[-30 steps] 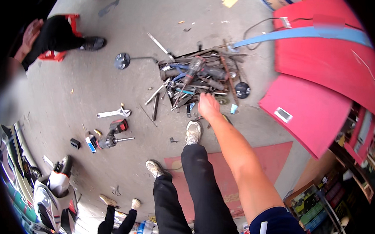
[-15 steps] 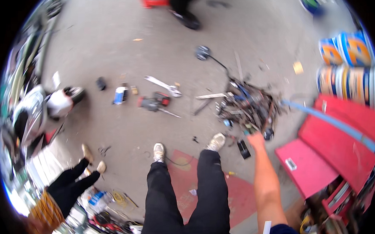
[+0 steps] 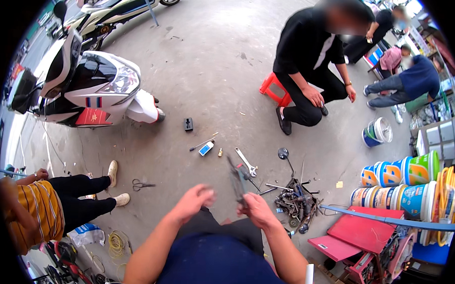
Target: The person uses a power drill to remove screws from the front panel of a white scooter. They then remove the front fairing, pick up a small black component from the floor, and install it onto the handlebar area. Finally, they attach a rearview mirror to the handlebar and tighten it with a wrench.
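Note:
My right hand [image 3: 257, 210] grips a long dark metal tool [image 3: 237, 180], held up in front of me. Motion blurs the tool, so its exact kind is unclear. My left hand [image 3: 197, 201] is raised to the left of it, apart from the tool, its fingers bent and smeared. Below and beyond on the floor lie an adjustable wrench [image 3: 247, 161], a blue-and-white bottle [image 3: 206, 148] and a small brass fitting [image 3: 220, 152]. To the right of my right hand, a heap of metal tools and parts [image 3: 298, 202] covers the ground.
A person in black sits on a red stool [image 3: 275, 89] ahead. A white scooter [image 3: 108, 86] stands at left; another person is near it. Scissors [image 3: 143, 185] lie on the floor. Paint buckets [image 3: 382, 197] and a red metal cabinet [image 3: 353, 231] line the right side.
My right hand has come up from the tool heap and now holds the dark tool. My left hand has come into view. The view has tilted up, showing the seated person.

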Motion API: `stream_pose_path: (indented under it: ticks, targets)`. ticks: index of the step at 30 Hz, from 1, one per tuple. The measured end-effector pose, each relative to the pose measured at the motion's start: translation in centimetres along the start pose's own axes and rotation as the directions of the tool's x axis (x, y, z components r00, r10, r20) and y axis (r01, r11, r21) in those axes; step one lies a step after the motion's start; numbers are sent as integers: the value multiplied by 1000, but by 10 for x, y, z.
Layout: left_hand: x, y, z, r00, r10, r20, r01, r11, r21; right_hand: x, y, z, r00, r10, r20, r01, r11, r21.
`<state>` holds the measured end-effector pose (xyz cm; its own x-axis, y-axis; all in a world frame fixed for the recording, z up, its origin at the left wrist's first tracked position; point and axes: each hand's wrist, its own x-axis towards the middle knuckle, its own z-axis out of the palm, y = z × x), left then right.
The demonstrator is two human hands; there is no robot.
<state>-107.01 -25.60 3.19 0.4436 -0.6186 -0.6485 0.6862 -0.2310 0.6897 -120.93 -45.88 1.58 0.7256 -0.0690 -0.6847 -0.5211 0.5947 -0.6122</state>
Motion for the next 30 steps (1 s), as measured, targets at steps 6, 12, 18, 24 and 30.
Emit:
stream_pose_path:
  ticks: [6,12,18,24,30]
  targets:
    - [-41,140,-83,926,375,-33,-343,805,-485,23,-100,173,902,-38,431,180,939,-294]
    - [-59,192,-176,861,420,-287,-504,775,-380,90,-141,267,848,45,528,220,876,-429]
    - [-71,241,-242,757,428,-493,-578,791,-201,169,-165,343,768,88,634,168,928,-333]
    - [-62,272,-309,738,445,-507,-617,749,-241,229,-195,409,755,155,637,159,899,-408]
    - [-31,308,-400,706,550,-446,-666,730,-154,278,-212,485,860,52,507,252,821,-512]
